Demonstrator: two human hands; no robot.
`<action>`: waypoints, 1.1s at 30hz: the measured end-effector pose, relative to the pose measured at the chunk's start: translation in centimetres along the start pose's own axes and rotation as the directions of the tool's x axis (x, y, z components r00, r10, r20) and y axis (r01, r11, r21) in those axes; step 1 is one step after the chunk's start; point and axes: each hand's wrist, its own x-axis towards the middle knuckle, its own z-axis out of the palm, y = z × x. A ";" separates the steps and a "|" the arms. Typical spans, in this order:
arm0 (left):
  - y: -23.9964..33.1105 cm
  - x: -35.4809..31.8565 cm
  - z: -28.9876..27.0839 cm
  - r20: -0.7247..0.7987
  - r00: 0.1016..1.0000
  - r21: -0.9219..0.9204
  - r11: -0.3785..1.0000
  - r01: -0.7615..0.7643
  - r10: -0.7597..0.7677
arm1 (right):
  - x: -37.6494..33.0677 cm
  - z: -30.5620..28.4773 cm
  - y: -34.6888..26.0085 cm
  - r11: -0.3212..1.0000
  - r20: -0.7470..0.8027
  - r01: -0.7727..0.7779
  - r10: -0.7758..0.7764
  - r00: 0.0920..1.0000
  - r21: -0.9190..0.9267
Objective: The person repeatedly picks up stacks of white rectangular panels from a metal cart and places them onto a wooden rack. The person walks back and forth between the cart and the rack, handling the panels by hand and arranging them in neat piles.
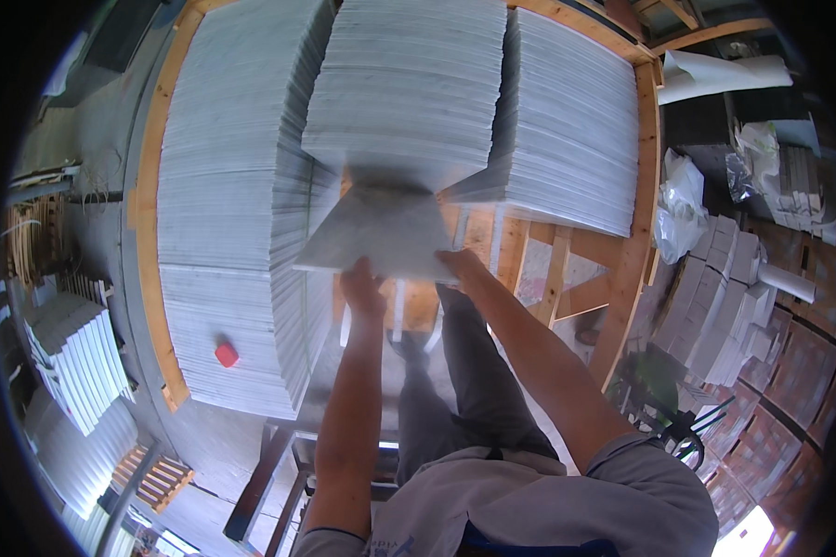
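Grey stone tile, flat and smooth, gripped by both hands at its near edge.

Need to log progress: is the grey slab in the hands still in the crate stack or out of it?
Out: the grey slab is held by left hand and right hand, tilted in front of the stacks.

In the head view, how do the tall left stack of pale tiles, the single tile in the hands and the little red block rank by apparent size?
1. Left stack of tiles, by far the largest.
2. Tile held in both hands; it is nearer the camera, which enlarges it.
3. Red block, smallest.
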 end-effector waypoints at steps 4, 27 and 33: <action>-0.7 -0.1 -0.4 -0.005 0.999 0.052 0.998 -0.042 0.042 | -1.3 0.0 -0.7 1.000 0.013 0.019 -0.019 1.000 0.008; 1.1 1.8 2.1 0.176 0.984 0.058 0.998 -0.004 -0.006 | 1.7 -3.2 -0.4 0.821 0.282 -0.260 0.127 0.951 0.508; 6.3 3.9 7.0 0.380 0.920 -0.111 0.983 0.149 -0.096 | -2.1 -5.8 4.9 0.896 0.055 -0.127 0.114 0.992 0.425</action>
